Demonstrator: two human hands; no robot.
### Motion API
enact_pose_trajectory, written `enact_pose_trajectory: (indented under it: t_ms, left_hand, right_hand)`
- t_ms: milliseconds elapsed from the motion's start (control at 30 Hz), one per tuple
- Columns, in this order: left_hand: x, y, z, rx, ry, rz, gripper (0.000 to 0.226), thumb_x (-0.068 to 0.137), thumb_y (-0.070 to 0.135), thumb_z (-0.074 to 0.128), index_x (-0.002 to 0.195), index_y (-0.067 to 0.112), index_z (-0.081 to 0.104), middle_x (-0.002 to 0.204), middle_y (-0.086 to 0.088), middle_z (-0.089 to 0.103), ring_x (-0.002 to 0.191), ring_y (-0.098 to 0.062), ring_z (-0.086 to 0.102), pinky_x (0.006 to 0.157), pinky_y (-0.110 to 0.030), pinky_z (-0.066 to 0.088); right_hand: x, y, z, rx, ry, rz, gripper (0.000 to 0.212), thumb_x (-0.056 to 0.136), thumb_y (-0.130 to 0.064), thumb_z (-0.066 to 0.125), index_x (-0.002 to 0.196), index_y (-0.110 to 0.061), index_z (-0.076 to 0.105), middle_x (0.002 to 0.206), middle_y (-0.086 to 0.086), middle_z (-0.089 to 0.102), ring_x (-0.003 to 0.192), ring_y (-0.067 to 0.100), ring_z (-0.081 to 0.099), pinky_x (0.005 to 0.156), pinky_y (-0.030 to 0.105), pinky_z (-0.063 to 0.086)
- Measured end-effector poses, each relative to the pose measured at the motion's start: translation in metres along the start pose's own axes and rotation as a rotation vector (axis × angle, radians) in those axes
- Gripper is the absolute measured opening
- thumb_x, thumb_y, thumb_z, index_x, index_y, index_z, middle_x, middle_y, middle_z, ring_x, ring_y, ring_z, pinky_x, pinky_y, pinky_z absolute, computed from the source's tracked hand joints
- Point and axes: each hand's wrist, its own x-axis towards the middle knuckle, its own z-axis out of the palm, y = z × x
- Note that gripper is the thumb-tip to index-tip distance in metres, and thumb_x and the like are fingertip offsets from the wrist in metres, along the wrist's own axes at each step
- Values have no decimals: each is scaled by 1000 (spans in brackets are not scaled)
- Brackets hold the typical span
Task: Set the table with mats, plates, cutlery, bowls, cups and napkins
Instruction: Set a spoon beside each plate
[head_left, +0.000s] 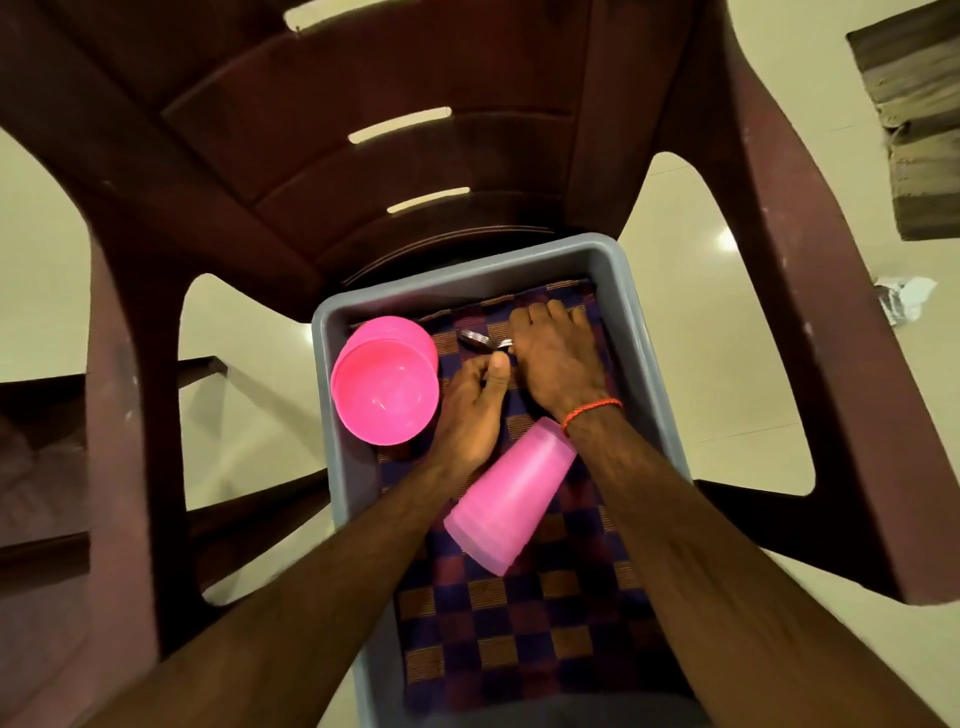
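The table setting has barely begun, judging by how things lie - no table shows at all, and the goods sit in a grey tub resting on a maroon plastic chair above a pale tiled floor. A stack of pink bowls leans at the tub's far left, a stack of pink cups lies on its side near the middle, and a checked cloth - mat or napkin, I cannot say which - lines the bottom. Metal spoons lie at the far end, between the bowls and the hands. The left hand has thumb pressed to forefinger right at the spoon handles, seemingly pinching them. The right hand, a red thread at its wrist, is bent down over the cloth and the handles' end; whether it grips anything I cannot tell. No plates are visible. Mats, cutlery, bowls, cups and napkins all remain to be laid out. No brand, label or writing can be read anywhere.
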Motion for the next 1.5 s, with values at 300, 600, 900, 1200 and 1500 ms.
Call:
enact_pose_trajectory:
  t_ms: [300,600,900,1200,1500]
  left_hand:
    - [-9,19,-8,-81,-8,-95,66,80,92,25,100,36,54,108,3,66,94,-13,60,85,-39,49]
    - [-70,104,-38,-539,-139,-250,23,108,28,47,107,14,66,96,0,76,86,-15,71,79,-34,56]
    - [-179,184,-57,-701,-427,-192,29,107,17,44,128,7,63,118,-11,73,103,-25,71,76,-36,61]
    - [-257,215,-48,-466,-528,-120,34,105,17,51,132,-1,59,121,-15,71,110,-32,67,103,-55,48]
    - [-335,239,-21,-401,-744,-77,32,97,10,63,126,-2,64,124,-18,70,100,-29,71,78,-45,60]
  right_hand:
    - [-36,-5,-17,525,130,239,12,94,-4,56,100,-14,51,99,7,61,85,24,55,67,36,43]
    - [-126,-43,-95,889,270,322,13,97,-15,62,109,-14,62,100,-3,68,92,14,64,78,30,55]
    - [-230,-77,-203,1036,471,528,8,95,-22,67,100,-16,68,86,-9,69,79,2,64,70,23,54]
    - [-318,-86,-260,1081,441,616,12,96,-26,67,100,-15,71,82,-5,72,72,7,69,65,22,56]
    - [-413,-90,-290,1206,571,789,3,92,-17,71,89,-15,71,78,-3,73,62,4,70,58,16,53]
